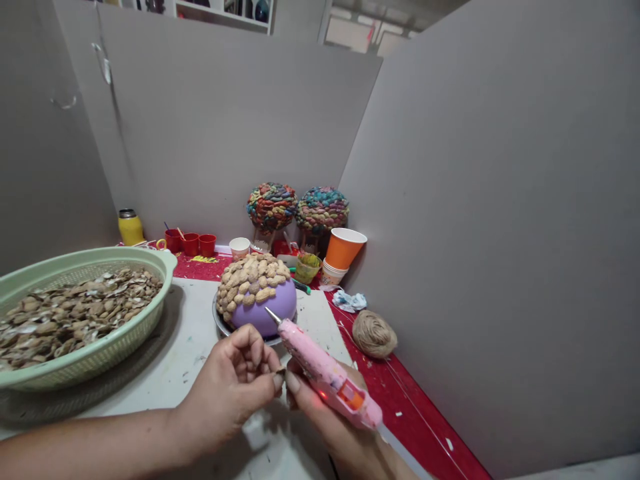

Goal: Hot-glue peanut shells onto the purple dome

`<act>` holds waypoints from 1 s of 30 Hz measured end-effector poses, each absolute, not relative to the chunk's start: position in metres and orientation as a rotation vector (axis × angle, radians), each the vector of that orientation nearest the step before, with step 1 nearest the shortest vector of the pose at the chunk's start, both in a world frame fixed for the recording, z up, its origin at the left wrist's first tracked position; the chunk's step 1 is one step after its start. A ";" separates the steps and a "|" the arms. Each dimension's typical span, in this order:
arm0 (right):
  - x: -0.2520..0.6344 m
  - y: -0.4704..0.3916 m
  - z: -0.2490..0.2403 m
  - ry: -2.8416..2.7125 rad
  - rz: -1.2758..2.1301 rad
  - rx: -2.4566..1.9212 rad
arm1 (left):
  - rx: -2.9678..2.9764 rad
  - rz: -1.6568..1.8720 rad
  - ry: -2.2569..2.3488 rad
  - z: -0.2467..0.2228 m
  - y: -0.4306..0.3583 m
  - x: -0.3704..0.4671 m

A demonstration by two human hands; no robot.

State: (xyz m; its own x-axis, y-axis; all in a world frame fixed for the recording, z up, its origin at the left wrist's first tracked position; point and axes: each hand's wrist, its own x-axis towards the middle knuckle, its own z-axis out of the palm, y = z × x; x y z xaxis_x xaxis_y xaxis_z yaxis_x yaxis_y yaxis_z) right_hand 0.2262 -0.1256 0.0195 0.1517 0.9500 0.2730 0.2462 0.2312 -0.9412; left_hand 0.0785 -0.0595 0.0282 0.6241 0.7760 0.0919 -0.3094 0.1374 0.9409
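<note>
A pink glue gun (325, 370) rests in my right hand (330, 407), its metal nozzle pointing up and left toward a purple ball (270, 311). Peanut shells (253, 279) cover the ball's top and left side, and it sits in a metal bowl (219, 320). My left hand (233, 377) pinches a small brown shell piece (281, 371) between thumb and finger. The right thumb and fingertips meet the same piece. On the left stands a green basket (167, 263) full of shells (75, 310).
Behind the ball are red cups (191, 244), a yellow bottle (131, 228), two colourful balls (273, 207) on stands and an orange cup (345, 248). A twine ball (374, 334) lies at right, beside the grey partition (490, 233).
</note>
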 end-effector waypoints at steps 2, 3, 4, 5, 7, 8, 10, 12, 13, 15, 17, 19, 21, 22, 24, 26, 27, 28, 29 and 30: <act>0.226 -0.127 0.013 -1.269 0.887 -1.165 | 1.132 0.806 0.446 0.028 -0.061 0.079; 0.226 -0.128 0.009 -1.232 0.952 -1.122 | 1.101 0.789 0.433 0.028 -0.062 0.080; 0.226 -0.128 0.005 -1.199 1.009 -1.080 | 1.072 0.773 0.420 0.028 -0.063 0.080; 0.225 -0.128 0.001 -1.165 1.060 -1.045 | 1.046 0.758 0.407 0.029 -0.063 0.080; 0.225 -0.127 -0.003 -1.116 1.163 -0.978 | 1.008 0.738 0.384 0.029 -0.065 0.079; 0.224 -0.126 -0.005 -1.088 1.202 -0.946 | 0.998 0.733 0.375 0.030 -0.065 0.079; 0.223 -0.125 -0.005 -1.066 1.239 -0.896 | 0.989 0.719 0.368 0.031 -0.067 0.079; 0.222 -0.124 -0.005 -1.090 1.208 -0.874 | 0.976 0.700 0.372 0.032 -0.068 0.079; 0.222 -0.124 -0.004 -1.107 1.186 -0.869 | 0.967 0.687 0.376 0.032 -0.068 0.079; 0.223 -0.124 -0.005 -1.142 1.169 -0.862 | 0.943 0.659 0.389 0.034 -0.069 0.078; 0.225 -0.125 -0.007 -1.155 1.178 -0.850 | 0.914 0.627 0.389 0.037 -0.069 0.077; 0.229 -0.125 -0.009 -1.147 1.155 -0.840 | 0.888 0.612 0.377 0.041 -0.067 0.074; 0.232 -0.125 -0.011 -1.130 1.097 -0.863 | 0.876 0.632 0.371 0.045 -0.064 0.072; 0.233 -0.125 -0.011 -1.128 1.063 -0.885 | 0.878 0.649 0.377 0.047 -0.062 0.071; 0.235 -0.125 -0.011 -1.165 1.011 -0.933 | 0.893 0.686 0.407 0.047 -0.059 0.070; 0.235 -0.126 -0.012 -1.214 0.971 -0.969 | 0.918 0.697 0.440 0.044 -0.055 0.071; 0.235 -0.127 -0.012 -1.229 0.955 -0.989 | 0.932 0.700 0.454 0.042 -0.054 0.072; 0.235 -0.127 -0.012 -1.233 0.944 -1.011 | 0.945 0.700 0.464 0.039 -0.053 0.073; 0.235 -0.128 -0.013 -1.223 0.935 -1.032 | 0.959 0.698 0.472 0.037 -0.053 0.074; 0.234 -0.128 -0.012 -1.201 0.928 -1.049 | 0.973 0.698 0.476 0.035 -0.053 0.074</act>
State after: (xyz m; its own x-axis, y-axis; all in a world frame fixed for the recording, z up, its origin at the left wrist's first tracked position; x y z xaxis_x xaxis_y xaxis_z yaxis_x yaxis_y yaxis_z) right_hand 0.2343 -0.1279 -0.0125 0.1399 0.9544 0.2636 -0.0136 0.2680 -0.9633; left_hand 0.0743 -0.0525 0.0348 0.6900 0.7213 -0.0598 -0.3191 0.3773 0.8694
